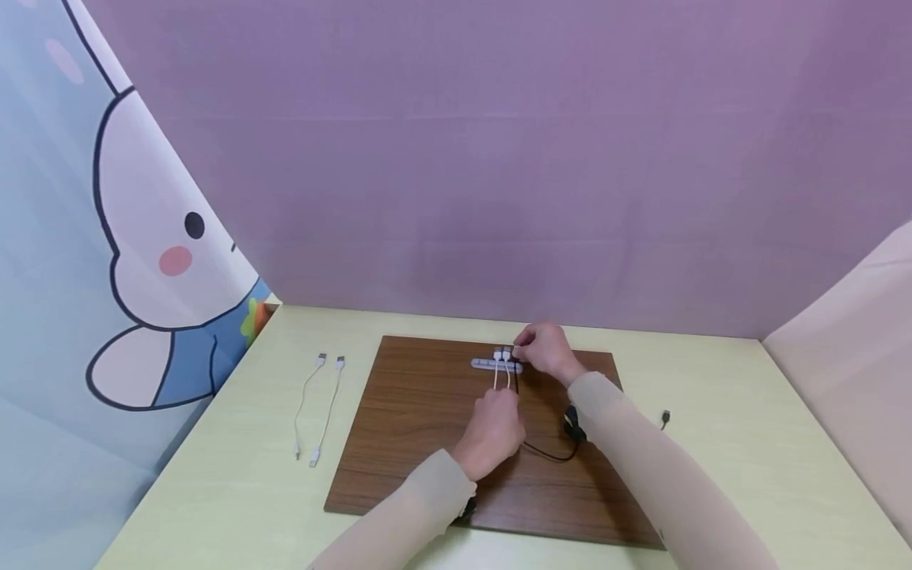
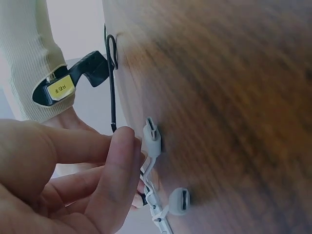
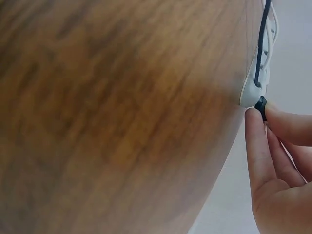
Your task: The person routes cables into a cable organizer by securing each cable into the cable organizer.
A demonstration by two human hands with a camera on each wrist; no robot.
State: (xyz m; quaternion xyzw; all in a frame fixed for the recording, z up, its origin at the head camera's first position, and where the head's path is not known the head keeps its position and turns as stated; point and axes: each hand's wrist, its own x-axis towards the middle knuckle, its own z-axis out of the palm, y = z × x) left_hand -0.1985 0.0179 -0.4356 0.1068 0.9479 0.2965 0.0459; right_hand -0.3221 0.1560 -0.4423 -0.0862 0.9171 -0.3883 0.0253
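Observation:
A pale cable organizer (image 1: 484,365) is fixed near the far edge of a brown wooden board (image 1: 406,419). Two white cables (image 1: 496,376) sit in its slots, their plugs on the far side and their other connectors (image 2: 152,139) near my left hand. At the organizer's right end, my right hand (image 1: 547,348) pinches the black plug (image 3: 261,107) of a black cable (image 3: 262,46) between thumb and fingers. That cable runs through the end slot. Nearer me, my left hand (image 1: 492,431) pinches the same cable's cord (image 2: 112,92) between thumb and forefinger.
Two more white cables (image 1: 305,396) lie left of the board on the pale yellow table (image 1: 235,443). A black connector (image 1: 666,416) lies to the right, past my right sleeve. The black cord loops over the board's right half. A purple cloth (image 1: 499,158) hangs behind.

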